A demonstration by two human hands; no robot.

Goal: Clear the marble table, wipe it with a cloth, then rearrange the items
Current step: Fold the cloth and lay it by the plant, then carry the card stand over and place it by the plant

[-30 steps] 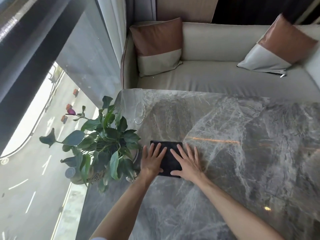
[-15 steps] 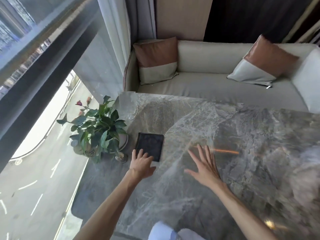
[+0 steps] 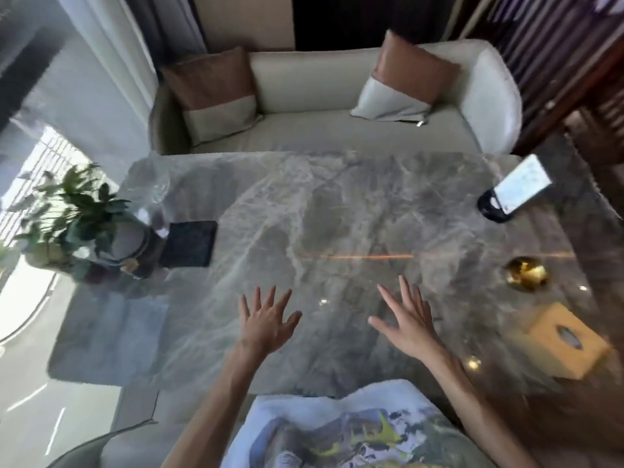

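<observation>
Both hands, left hand (image 3: 266, 327) and right hand (image 3: 407, 324), spread wide and empty above the marble table (image 3: 337, 211); dark cloth (image 3: 189, 244) lies, seemingly folded, well beyond the left fingertips (image 3: 257, 292).

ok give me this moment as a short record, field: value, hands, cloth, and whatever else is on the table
left hand: open, fingers spread, over the table, holding nothing
right hand: open, fingers spread, holding nothing
cloth: dark, folded square, flat on the left side, beside the plant
plant: leafy, in a pot at the left edge
glass: clear, behind the plant
table: grey marble, middle bare
phone: propped on a dark stand, far right corner
gold bowl: right side
tissue box: yellow, near right edge
sofa: beyond the table, two cushions
</observation>
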